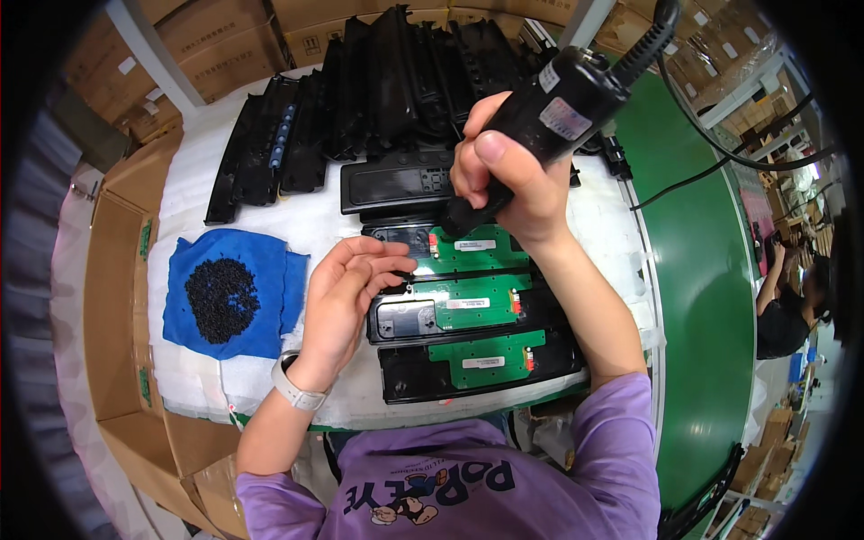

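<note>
Wrapped in my right hand (513, 175) is a black corded electric screwdriver (549, 112). It slants down to the left, its lower end over the farthest of three black plastic panels fitted with green circuit boards (472, 255). My left hand (346, 279) is at the left end of that panel, fingers curled and pressed together. Anything between its fingertips is too small to make out. Nearer to me lie the middle circuit board (463, 315) and the nearest circuit board (486, 376), each on its own panel. A pile of small black screws (220, 301) rests on a blue cloth (283, 315) at left.
Black plastic housings (387, 81) are heaped at the far side of the white padded table (351, 396). A cardboard box (117, 333) stands at left. Along the right runs a green surface (693, 297). The screwdriver's cable (643, 54) rises at upper right; another person (787, 315) is beyond.
</note>
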A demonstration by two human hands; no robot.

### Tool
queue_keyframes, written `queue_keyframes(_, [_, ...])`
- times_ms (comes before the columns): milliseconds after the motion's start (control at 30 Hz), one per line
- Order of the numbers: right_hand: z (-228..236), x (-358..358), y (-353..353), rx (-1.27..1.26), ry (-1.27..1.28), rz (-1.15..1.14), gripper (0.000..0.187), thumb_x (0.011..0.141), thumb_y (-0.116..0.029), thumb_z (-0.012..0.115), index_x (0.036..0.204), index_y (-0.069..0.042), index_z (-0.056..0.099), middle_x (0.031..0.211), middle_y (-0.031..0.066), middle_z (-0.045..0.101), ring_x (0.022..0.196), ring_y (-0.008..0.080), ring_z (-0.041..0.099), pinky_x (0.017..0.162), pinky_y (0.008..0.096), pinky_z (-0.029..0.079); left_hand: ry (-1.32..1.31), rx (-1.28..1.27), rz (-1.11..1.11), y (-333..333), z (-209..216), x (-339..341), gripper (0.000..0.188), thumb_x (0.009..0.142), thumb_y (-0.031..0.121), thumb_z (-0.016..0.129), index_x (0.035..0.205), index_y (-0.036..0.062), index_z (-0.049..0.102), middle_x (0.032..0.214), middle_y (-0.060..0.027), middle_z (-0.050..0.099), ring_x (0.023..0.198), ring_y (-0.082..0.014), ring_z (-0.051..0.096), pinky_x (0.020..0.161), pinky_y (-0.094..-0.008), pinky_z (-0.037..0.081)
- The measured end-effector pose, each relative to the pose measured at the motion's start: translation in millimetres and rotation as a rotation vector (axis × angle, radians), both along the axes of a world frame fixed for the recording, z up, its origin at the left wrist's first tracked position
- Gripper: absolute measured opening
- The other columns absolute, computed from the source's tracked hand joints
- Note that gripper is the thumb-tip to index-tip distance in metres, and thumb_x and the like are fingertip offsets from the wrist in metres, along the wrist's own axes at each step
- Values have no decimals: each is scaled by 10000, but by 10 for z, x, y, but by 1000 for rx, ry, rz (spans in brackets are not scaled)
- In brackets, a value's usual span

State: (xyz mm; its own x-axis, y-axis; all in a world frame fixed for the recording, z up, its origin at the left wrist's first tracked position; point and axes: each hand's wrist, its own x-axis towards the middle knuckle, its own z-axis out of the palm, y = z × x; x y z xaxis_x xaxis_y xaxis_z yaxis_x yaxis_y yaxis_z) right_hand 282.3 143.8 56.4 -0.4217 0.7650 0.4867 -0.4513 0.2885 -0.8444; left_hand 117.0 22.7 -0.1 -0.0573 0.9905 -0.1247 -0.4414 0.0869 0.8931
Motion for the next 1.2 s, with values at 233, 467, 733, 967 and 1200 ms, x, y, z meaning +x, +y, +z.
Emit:
queue_keyframes(233, [2,-83,-38,25,-51,-10,273,756,-194,613,862,16,474,529,60,472,412,137,443,413,251,374,20,-64,18,-12,20,19,220,974,171,347,1041,-20,431,995,-221,598,811,-260,645,684,-266,517])
queue_keyframes(467, [-25,-134,-56,124,-111,-28,211,733,-156,645,751,-7,497,541,50,517,414,96,475,387,209,371,16,-82,-99,-59,103,7,208,975,217,361,909,36,443,529,46,281,413,-35,172,382,-197,155])
queue_keyframes(733, [-35,-140,-119,144,-82,-38,185,723,-113,657,752,-8,507,542,35,503,415,96,480,395,208,374,-132,-110,-102,-32,60,13,29,913,64,456,930,40,460,564,31,377,464,-46,298,407,-195,221])
queue_keyframes(967, [69,143,-124,-38,198,204,330,833,-317,534,970,-29,447,563,13,430,425,116,407,488,284,379,-80,-64,-162,-48,-34,-30,104,886,110,560,911,13,531,697,-75,603,540,-122,560,470,-203,425])
queue_keyframes(1200, [178,211,-299,-95,436,317,343,830,-351,507,974,-44,456,564,19,453,414,121,405,491,300,390,-127,-131,-202,-54,-32,-1,218,912,209,527,910,-8,551,696,-75,600,524,-125,552,485,-211,445])
